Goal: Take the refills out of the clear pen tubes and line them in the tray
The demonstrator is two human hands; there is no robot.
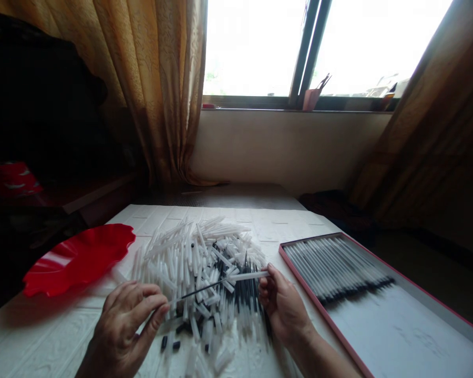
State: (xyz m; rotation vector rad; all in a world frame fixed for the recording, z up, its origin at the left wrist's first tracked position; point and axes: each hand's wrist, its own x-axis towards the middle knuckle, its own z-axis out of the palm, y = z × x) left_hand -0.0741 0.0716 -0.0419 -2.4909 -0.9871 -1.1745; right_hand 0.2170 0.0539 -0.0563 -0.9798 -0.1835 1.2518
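Observation:
My left hand (128,323) pinches the clear end of a thin rod with a dark middle (203,289), over the front of the pile. My right hand (284,304) holds a translucent white tube (249,275) between thumb and fingers. The rod's far tip meets the tube's left end; whether it is inside cannot be made out. Beneath both hands lies a heap of white tubes (181,257), short clear pieces and dark thin rods (244,294). Small black caps (176,345) lie at its front edge.
At the left stands a red scalloped dish (82,257). At the right, a pink-rimmed tray (311,304) holds a row of clear tubes with black ends (339,268). Behind the white table (291,223) are curtains and a window, with a pink cup (310,100) on the sill.

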